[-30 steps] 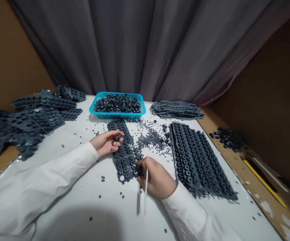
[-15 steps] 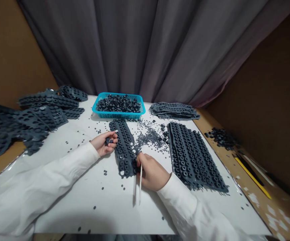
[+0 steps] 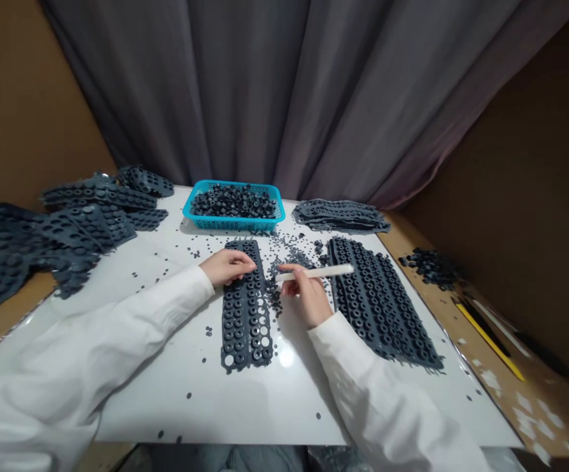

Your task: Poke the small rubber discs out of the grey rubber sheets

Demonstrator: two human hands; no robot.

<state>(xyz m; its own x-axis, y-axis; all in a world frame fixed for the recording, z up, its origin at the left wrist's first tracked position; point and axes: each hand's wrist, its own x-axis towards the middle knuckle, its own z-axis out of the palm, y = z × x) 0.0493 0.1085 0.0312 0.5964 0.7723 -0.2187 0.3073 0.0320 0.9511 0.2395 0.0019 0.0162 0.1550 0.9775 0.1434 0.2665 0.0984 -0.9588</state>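
A dark grey rubber sheet (image 3: 239, 313) with rows of ring-shaped bumps lies on the white table in front of me. Several of its round holes show white, mostly along the right side. My left hand (image 3: 229, 265) rests over the sheet's far half, fingers curled and pinched together; whatever is in them is hidden. Just right of the sheet, my right hand (image 3: 309, 292) grips a slim white stick (image 3: 331, 271), held nearly level, above scattered small dark discs (image 3: 294, 257).
Behind the sheet stands a blue basket (image 3: 235, 223) full of small dark pieces. Stacked bumpy sheets (image 3: 383, 301) lie at right, flatter sheets (image 3: 341, 216) behind them. More sheets (image 3: 82, 229) are heaped at left. A yellow-edged tool (image 3: 491, 341) and a dark pile (image 3: 432, 267) lie far right.
My left hand has moved right onto the sheet. My right hand has lifted away from it, up and right, swinging the stick level. The sheet now lies straighter and its near end is closer.
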